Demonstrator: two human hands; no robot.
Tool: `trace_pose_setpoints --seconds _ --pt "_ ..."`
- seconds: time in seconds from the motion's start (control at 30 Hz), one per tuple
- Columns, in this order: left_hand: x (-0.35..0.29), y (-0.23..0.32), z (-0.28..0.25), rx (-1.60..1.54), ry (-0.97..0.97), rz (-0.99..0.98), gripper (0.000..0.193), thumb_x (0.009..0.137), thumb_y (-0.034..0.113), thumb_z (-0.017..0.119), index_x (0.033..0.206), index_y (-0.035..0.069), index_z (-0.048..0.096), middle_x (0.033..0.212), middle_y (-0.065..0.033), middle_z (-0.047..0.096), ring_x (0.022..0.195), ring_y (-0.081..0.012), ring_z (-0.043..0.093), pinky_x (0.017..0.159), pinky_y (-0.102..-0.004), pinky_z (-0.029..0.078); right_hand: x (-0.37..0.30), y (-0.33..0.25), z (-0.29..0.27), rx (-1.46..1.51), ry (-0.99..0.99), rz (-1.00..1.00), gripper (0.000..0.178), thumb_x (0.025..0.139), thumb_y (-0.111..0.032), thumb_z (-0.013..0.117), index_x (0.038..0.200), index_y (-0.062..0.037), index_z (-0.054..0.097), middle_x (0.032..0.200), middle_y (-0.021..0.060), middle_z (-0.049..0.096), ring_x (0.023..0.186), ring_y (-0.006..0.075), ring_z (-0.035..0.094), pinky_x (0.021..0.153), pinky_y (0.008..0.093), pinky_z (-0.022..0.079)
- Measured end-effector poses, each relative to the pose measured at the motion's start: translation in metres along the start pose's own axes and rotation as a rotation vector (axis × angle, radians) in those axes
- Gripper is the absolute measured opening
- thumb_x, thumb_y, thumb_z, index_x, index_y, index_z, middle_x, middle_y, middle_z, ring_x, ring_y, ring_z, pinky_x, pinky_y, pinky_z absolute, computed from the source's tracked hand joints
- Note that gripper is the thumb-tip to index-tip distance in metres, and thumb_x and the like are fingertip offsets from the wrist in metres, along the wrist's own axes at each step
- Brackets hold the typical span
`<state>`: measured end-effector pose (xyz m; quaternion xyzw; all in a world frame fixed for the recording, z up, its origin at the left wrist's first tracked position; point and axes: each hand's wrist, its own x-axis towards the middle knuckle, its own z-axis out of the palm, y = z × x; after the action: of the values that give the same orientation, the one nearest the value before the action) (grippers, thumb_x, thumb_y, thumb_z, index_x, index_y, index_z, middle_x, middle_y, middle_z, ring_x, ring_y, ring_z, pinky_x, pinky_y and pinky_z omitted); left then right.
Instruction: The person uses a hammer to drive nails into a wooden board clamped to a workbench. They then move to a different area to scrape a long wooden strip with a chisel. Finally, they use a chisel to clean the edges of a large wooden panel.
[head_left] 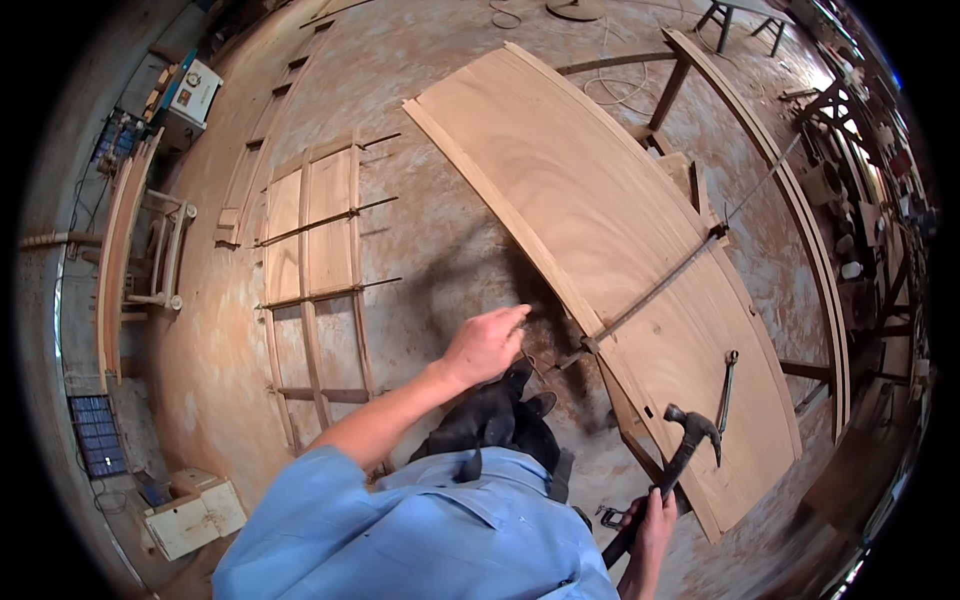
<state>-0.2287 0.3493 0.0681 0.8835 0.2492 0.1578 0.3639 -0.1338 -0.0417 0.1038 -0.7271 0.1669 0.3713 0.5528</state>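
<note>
My right hand (656, 522) grips the black handle of a claw hammer (688, 440), whose head is over the near end of a wooden panel (560, 160). My left hand (487, 345) is in the air left of the panel, apart from it. Its fingers are curled, and whatever they may hold is hidden. A metal bar clamp (655, 288) lies across the panel, with a jaw at each long edge. On the panel, right of the hammer, rests a wrench (728, 390). A small dark slot shows near the panel's left edge.
On the floor at left lies a slatted wooden frame (311, 225) with rods across it. Right of the panel stands a long wooden rail (795, 180). A stool (745, 15) is at the far right, a white-fronted machine (195, 92) at the far left. Tools and timber crowd the right wall.
</note>
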Motion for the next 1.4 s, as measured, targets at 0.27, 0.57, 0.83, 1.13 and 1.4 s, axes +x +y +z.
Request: trace_pose_setpoints --seconds 0.27,0.57,0.83,1.13,1.4 --pt "0.026 -0.097 -0.038 -0.141 0.014 -0.307 0.038 0.083 0.011 0.062 0.120 -0.001 0.059 0.105 -0.0173 0.067 0.090 -0.0291 0.067 0.080 -0.0363 0.054 0.018 -0.043 0.099 -0.068 -0.117 -0.052 0.010 0.096 -0.014 0.049 0.091 -0.0063 0.044 0.061 0.0058 0.052 0.043 0.0146 0.052 0.039 0.0278 0.045" --pt "0.170 -0.256 -0.075 -0.452 0.137 -0.709 0.065 0.088 0.018 0.067 0.140 -0.006 0.037 0.112 -0.0136 0.064 0.094 -0.0190 0.064 0.081 -0.0313 0.052 0.052 -0.102 0.239 -0.201 0.011 0.047 0.012 0.095 -0.014 0.050 0.091 -0.0049 0.044 0.059 0.0057 0.052 0.043 0.0145 0.052 0.038 0.0284 0.045" --pt "0.255 -0.325 -0.123 -1.077 0.014 -0.966 0.057 0.088 0.030 0.068 0.126 -0.007 0.047 0.113 -0.0113 0.060 0.099 -0.0177 0.060 0.080 -0.0327 0.050 0.069 -0.166 0.373 -0.264 0.002 0.213 0.013 0.096 -0.015 0.050 0.090 -0.0046 0.045 0.060 0.0059 0.052 0.044 0.0145 0.053 0.040 0.0286 0.046" --pt "0.285 -0.339 -0.136 -1.373 -0.052 -1.015 0.050 0.090 0.030 0.066 0.125 -0.003 0.051 0.118 -0.0112 0.061 0.109 -0.0213 0.058 0.091 -0.0425 0.048 0.089 -0.200 0.432 -0.404 -0.065 0.226 0.015 0.096 -0.016 0.052 0.089 -0.0042 0.046 0.061 0.0077 0.055 0.045 0.0152 0.054 0.040 0.0281 0.045" --pt "0.294 -0.336 -0.130 -1.401 -0.064 -1.138 0.044 0.094 0.019 0.060 0.130 -0.001 0.047 0.125 -0.0112 0.057 0.113 -0.0225 0.057 0.094 -0.0436 0.048 0.097 -0.215 0.452 -0.358 -0.018 0.302 0.018 0.095 -0.018 0.057 0.087 -0.0044 0.048 0.062 0.0054 0.057 0.046 0.0132 0.055 0.043 0.0270 0.046"
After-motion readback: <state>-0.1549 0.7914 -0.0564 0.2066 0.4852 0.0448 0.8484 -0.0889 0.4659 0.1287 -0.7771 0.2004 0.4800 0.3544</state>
